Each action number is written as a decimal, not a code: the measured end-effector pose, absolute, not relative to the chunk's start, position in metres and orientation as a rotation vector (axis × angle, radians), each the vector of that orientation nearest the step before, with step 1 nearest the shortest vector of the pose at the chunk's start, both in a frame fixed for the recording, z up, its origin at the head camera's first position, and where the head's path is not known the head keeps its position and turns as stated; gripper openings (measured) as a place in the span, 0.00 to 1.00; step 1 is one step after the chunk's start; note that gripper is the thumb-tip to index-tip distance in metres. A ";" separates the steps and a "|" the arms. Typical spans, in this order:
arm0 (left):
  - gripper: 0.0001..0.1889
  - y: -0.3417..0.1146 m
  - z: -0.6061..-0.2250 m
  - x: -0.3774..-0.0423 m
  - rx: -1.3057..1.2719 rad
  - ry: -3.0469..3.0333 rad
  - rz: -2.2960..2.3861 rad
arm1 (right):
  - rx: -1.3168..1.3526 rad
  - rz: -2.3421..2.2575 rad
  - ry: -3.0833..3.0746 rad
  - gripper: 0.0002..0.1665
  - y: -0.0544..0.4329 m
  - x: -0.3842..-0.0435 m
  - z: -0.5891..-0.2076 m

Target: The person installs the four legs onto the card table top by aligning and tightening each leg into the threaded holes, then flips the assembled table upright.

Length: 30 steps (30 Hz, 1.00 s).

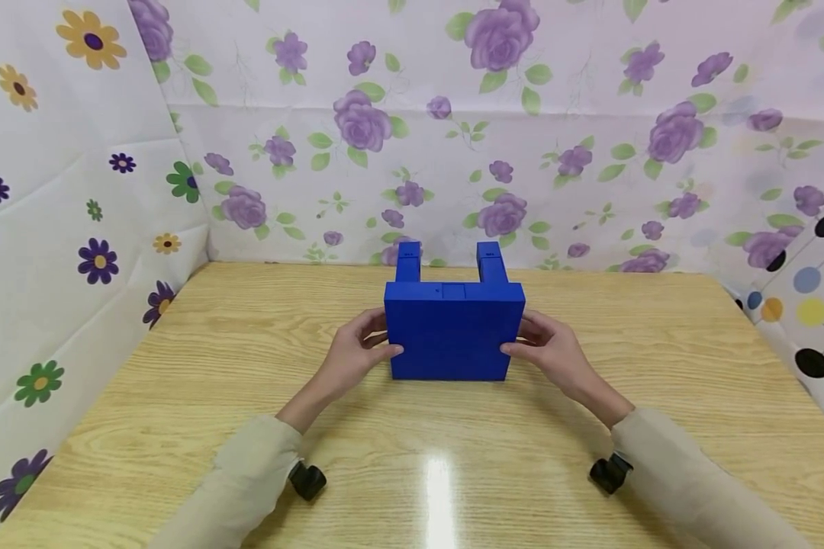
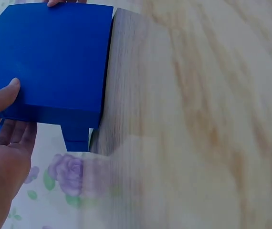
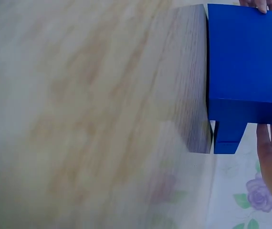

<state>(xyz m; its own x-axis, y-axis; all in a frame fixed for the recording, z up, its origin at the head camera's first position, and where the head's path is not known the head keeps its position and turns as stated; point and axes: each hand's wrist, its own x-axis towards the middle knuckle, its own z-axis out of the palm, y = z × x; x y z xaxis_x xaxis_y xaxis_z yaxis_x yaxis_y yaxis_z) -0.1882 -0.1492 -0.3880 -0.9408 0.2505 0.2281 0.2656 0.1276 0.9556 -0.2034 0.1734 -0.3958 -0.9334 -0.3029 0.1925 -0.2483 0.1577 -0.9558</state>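
Observation:
A blue, box-like piece (image 1: 453, 339) with a flat square panel stands upright on the wooden table, its panel towards me. Two blue arms (image 1: 492, 263) reach back from behind it, and a small rectangular outline marks its top edge. My left hand (image 1: 357, 347) grips the left side, with the thumb on the panel and the fingers behind it. On the opposite side my right hand (image 1: 556, 354) holds it the same way. Each wrist view shows the panel, one hand close by and fingertips of the other at the far edge. The back of the piece is mostly hidden.
The wooden table (image 1: 213, 381) spreads around the piece, with a bright reflection in front. A cloth with purple roses (image 1: 364, 122) hangs behind, and flower-printed cloth (image 1: 75, 206) lines the left. Dotted cloth (image 1: 806, 305) is at the right. Small black devices (image 1: 307, 480) sit at both wrists.

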 end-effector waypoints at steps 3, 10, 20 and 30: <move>0.28 -0.147 -0.389 -0.189 -0.497 -2.341 -2.019 | -0.561 -1.914 2.375 0.35 0.173 -0.204 -0.395; 0.27 -0.144 -0.387 -0.191 -0.460 -2.340 -2.014 | -0.653 -1.816 2.469 0.31 0.170 -0.204 -0.391; 0.25 -0.147 -0.350 -0.195 -0.489 -2.340 -2.017 | -0.741 -1.668 2.607 0.27 0.169 -0.205 -0.351; 0.32 -0.150 -0.290 -0.195 -0.457 -2.308 -2.179 | -0.699 -1.657 2.645 0.32 0.169 -0.202 -0.296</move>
